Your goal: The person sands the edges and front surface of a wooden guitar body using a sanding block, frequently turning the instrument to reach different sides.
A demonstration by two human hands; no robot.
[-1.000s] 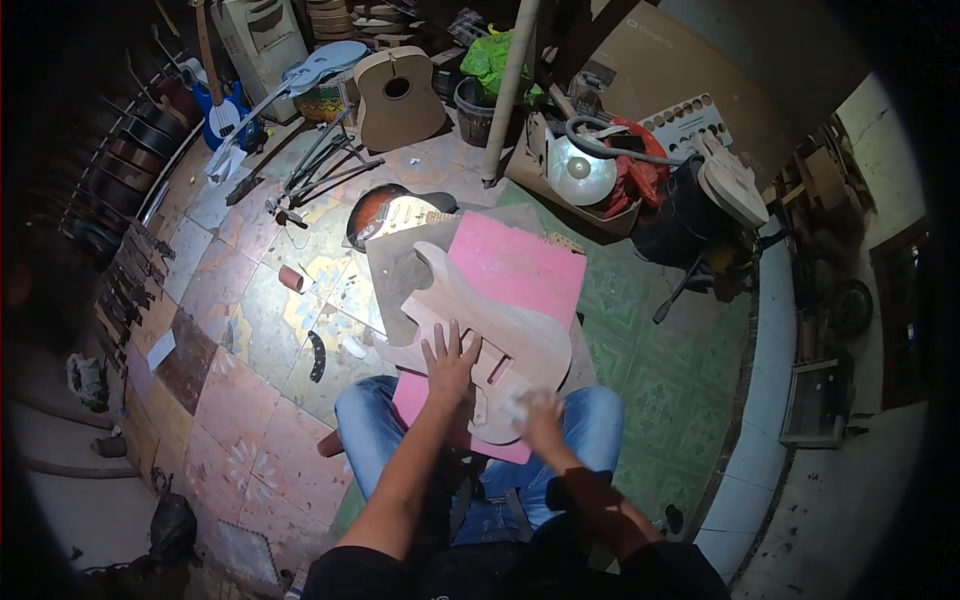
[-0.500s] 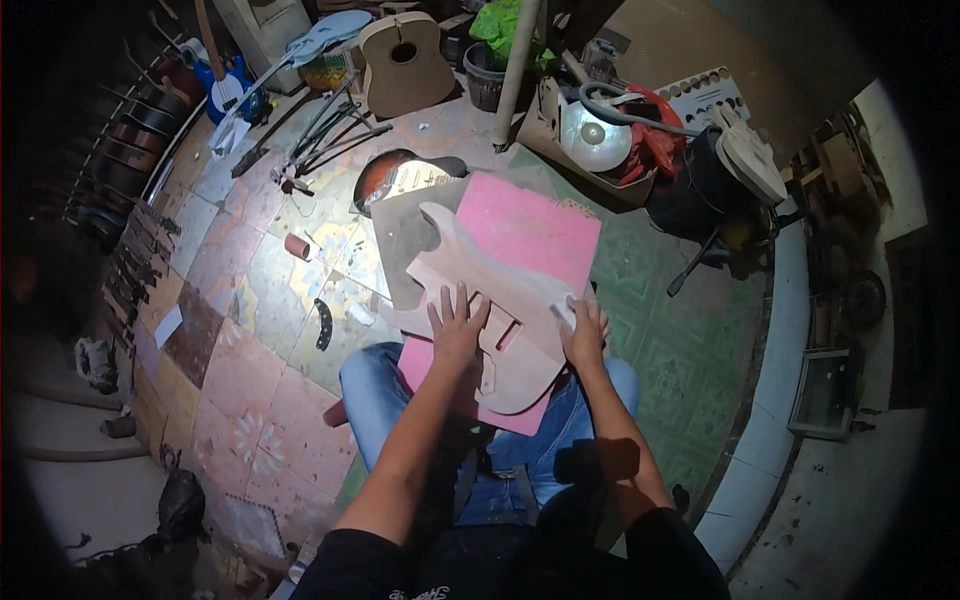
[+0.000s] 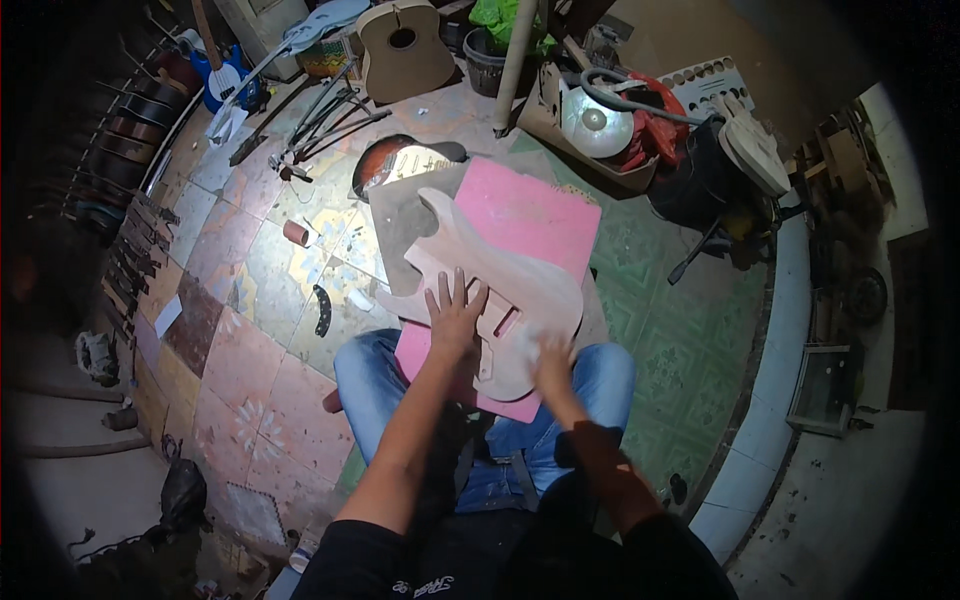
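The person sits with knees in blue jeans, and an unfinished wooden guitar body (image 3: 495, 290) lies across the lap on top of a pink board (image 3: 530, 215). The left hand (image 3: 455, 315) lies flat on the middle of the guitar body, fingers spread and pressing down on the wood. The right hand (image 3: 548, 355) rests on the lower edge of the body, near the rounded end; it looks blurred, so I cannot tell if its fingers are open or closed around something. A grey sheet (image 3: 400, 215) lies under the pink board on the tiled floor (image 3: 250, 280).

Behind the board, an open cardboard box (image 3: 560, 125) stands on the floor, and inside it there is a round silver machine (image 3: 597, 120) with a grey hose, beside something red. A dark bucket (image 3: 487, 62) holds green material. At the top, an acoustic guitar body (image 3: 402, 45) leans upright, with a blue guitar (image 3: 225, 75) to the left of it. Long metal tools (image 3: 320, 115) lie together on the floor, and a small brown cylinder (image 3: 296, 233) lies near the grey sheet.
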